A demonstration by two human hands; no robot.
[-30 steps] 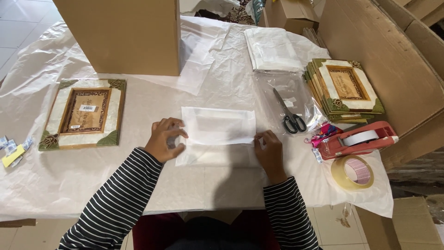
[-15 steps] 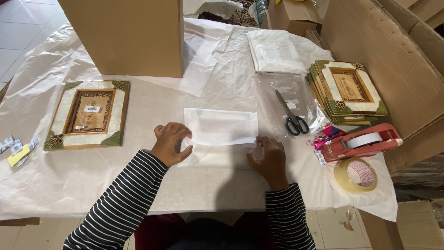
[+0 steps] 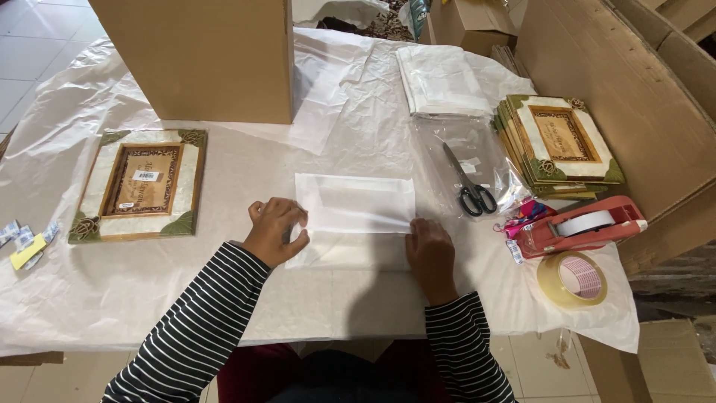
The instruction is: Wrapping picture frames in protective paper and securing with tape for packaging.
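White wrapping paper (image 3: 354, 216), folded round something flat, lies at the centre of the frame on the paper-covered table (image 3: 149, 276). Your left hand (image 3: 277, 231) curls loosely at its left edge, fingertips pinching the fold; your right hand (image 3: 431, 254) lies flat and open on its lower right corner, pressing rather than gripping. Just right of the parcel sit black-handled scissors (image 3: 466, 183) on a clear plastic bag (image 3: 477, 149), then a red tape dispenser (image 3: 582, 227) and a loose tape roll (image 3: 572, 280) at the lower right. A stack of decorated frames (image 3: 559, 142) stands at the right, a single frame (image 3: 142, 185) well apart at the left, and a cardboard box (image 3: 198, 56) at the upper left. Since half a second ago both hands have barely shifted and the fold looks the same. What the paper encloses is hidden, and small packets (image 3: 26, 242) at the far left edge are too small to make out.
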